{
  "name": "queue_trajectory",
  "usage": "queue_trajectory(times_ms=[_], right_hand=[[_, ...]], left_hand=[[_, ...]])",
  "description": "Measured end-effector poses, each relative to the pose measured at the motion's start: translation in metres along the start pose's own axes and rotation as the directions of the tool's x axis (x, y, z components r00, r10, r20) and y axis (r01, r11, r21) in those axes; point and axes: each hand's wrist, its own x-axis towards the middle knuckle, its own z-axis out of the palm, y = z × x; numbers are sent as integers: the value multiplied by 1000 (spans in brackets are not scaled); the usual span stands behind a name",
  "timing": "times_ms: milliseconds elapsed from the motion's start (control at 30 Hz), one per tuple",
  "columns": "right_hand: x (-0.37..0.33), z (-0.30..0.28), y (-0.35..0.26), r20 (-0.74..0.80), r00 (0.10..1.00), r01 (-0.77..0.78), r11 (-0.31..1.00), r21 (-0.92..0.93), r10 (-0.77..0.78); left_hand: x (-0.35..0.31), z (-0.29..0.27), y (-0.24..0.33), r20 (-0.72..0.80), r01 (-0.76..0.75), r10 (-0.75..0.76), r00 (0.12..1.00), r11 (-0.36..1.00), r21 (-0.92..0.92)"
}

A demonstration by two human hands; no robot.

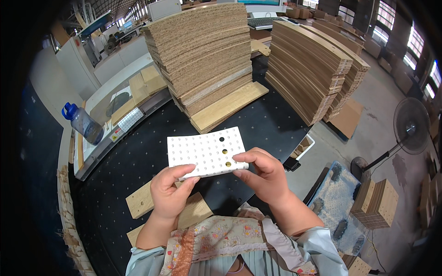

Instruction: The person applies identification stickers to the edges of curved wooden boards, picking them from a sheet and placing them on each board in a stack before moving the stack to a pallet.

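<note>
My left hand [171, 189] pinches the lower left edge of a white sheet [202, 151] between thumb and fingers. The sheet carries rows of small printed marks and looks like a sheet of round labels. Toward its right side are three round spots, one dark and two yellowish. My right hand [263, 174] grips the lower right edge, index finger on top and thumb beneath. The sheet is held above the black table [184, 120], slightly curved. Wooden boards [195, 210] lie partly hidden under my left forearm.
A tall stack of chipboard panels [202, 50] stands ahead, with a pale board [230, 106] at its foot. More stacked boards [306, 69] stand right of it. At left is a blue-capped water bottle [87, 125]; at right, a standing fan [411, 126] and a worn mat [335, 202].
</note>
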Motion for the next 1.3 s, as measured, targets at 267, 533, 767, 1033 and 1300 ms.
queue_trajectory(times_ms=[267,533,767,1033,1300], right_hand=[[2,0,-3,-51,991,111,962,-248,-128],[4,-7,-6,48,984,180,913,-365,-174],[0,7,-1,59,998,-14,999,49,11],[0,16,-1,121,973,-223,923,313,194],[0,17,-3,13,992,-122,971,208,122]], left_hand=[[9,-4,9,-4,-90,95,995,952,292],[17,-9,8,56,-150,143,988,975,164],[10,-8,11,93,9,0,996,995,-95],[9,-7,3,116,-46,81,990,960,-276],[4,-17,-9,106,74,-27,994,883,-464]])
